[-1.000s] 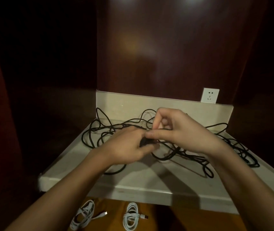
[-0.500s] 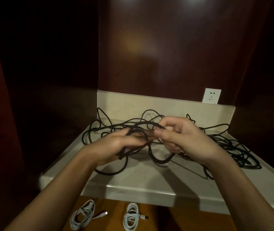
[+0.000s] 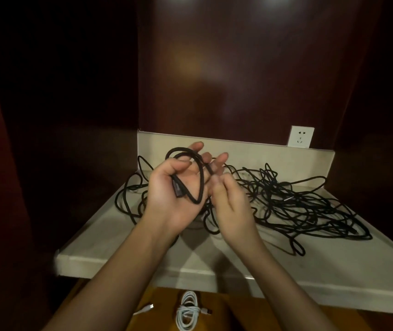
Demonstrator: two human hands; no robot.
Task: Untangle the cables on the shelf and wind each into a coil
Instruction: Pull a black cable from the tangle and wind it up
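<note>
A tangle of black cables (image 3: pixel 293 206) spreads over the cream shelf (image 3: pixel 119 249), mostly to the right of my hands. My left hand (image 3: pixel 176 187) is raised palm up above the shelf, its thumb pinning a black cable's plug end while a loop of that black cable (image 3: pixel 199 173) lies around its fingers. My right hand (image 3: pixel 226 201) is close beside it, fingers pinched on the same cable where it leaves the loop. The cable runs down behind my hands into the tangle.
A white wall socket (image 3: pixel 301 136) sits above the shelf's back rim at the right. Dark wooden panels close in the back and both sides. Below the shelf's front edge a coiled white cable (image 3: pixel 187 311) lies on a wooden surface, with another white plug (image 3: pixel 147 309) left of it.
My left hand has turned palm up and risen, and a loop of black cable now lies around its fingers. My right hand has shifted in close beside it.
</note>
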